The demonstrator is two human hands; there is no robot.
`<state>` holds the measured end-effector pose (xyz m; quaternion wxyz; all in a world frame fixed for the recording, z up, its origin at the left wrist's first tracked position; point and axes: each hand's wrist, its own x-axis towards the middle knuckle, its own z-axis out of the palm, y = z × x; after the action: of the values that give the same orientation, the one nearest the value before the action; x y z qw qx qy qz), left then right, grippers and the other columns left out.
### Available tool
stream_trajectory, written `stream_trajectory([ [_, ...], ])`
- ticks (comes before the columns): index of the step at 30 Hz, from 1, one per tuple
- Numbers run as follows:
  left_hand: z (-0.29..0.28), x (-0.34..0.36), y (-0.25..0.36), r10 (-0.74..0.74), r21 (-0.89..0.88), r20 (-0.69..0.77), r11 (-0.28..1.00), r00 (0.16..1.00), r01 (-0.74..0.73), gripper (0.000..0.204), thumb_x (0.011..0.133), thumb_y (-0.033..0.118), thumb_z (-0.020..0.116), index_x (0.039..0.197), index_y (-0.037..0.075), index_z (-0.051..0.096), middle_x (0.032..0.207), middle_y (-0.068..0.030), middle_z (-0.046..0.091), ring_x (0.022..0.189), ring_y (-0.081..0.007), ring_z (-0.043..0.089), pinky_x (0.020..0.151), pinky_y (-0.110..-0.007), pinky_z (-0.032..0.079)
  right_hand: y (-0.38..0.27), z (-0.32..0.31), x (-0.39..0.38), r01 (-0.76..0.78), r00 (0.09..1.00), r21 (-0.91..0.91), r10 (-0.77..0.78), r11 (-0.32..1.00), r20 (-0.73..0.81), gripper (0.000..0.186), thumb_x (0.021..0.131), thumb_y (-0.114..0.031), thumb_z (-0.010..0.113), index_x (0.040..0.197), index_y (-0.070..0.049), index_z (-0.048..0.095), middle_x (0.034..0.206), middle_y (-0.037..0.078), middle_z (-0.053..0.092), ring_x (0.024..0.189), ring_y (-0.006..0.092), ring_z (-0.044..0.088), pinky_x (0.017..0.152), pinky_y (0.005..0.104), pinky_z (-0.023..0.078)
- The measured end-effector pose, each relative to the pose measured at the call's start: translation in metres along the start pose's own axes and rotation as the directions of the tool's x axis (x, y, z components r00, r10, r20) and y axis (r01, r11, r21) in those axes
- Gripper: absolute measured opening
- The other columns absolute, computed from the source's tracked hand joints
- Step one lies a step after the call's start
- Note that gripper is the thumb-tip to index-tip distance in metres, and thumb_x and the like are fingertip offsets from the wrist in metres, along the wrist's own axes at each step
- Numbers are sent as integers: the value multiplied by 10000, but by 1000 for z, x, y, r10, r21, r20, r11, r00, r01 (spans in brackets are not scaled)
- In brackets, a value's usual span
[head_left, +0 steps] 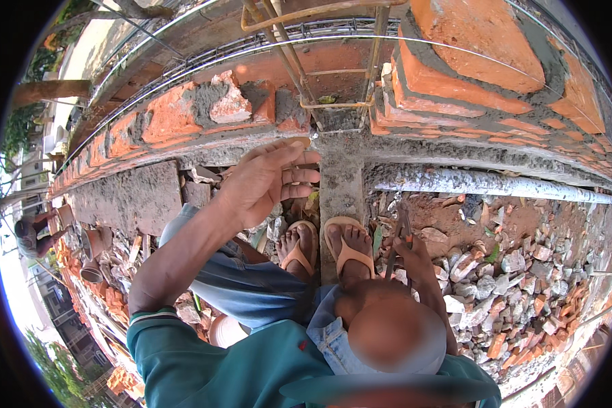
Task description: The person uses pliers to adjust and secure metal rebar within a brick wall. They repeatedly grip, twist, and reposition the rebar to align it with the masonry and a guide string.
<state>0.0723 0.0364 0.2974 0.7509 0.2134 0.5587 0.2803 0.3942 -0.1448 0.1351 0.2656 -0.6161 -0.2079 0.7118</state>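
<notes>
My left hand (272, 175) is raised before the brick wall, near the foot of an upright steel rebar cage (370, 64). Its thumb and index finger close together in a pinch, the other fingers half curled. Whatever lies between the fingertips is too small to make out. My right hand (418, 258), lower and to the right, grips a pair of dark pincers (402, 228) by the handles, jaws pointing away from me. The jaws are close to the pale pipe and touch nothing I can see.
A mortared brick wall (173, 112) runs left; a taller brick pier (466, 75) stands right. A whitish pipe (496, 183) lies along the wall's base. My sandalled feet are on a narrow concrete strip (342, 177). Broken rubble (503, 285) covers the ground right. A string (449, 54) crosses above.
</notes>
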Motion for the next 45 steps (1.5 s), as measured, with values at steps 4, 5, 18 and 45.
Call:
stream_trajectory([
  [4,7,33,-3,3,-155,-46,988,999,-10,395,1090,245,579,1413,38,489,1295,-93,634,1084,-185,681,871,-334,599,-24,32,14,-304,912,431,129,849,389,305,1083,-280,589,1129,18,633,846,80,684,763,169,686,750,323,580],
  [5,8,37,-1,60,-204,-18,977,998,-62,339,1091,229,567,1366,42,500,1301,-93,626,1102,-186,671,866,-336,600,-26,43,19,-240,936,310,135,920,326,352,1078,-321,604,1101,29,641,848,79,687,711,170,679,706,340,593],
  [18,9,53,-5,355,14,-200,933,913,-360,415,1053,188,627,1410,35,482,1218,-82,630,1029,-169,654,825,-306,555,-154,12,-75,481,873,-470,-452,740,181,507,1012,-469,686,1155,17,683,736,25,654,634,101,602,588,303,489],
  [45,43,101,44,839,300,-128,542,530,-785,391,1139,419,452,991,57,457,880,-2,421,795,-114,375,709,-305,347,-527,16,-15,437,513,-506,-256,-744,819,579,984,-276,675,1495,-132,445,1445,172,510,1328,384,532,1145,488,447],
])
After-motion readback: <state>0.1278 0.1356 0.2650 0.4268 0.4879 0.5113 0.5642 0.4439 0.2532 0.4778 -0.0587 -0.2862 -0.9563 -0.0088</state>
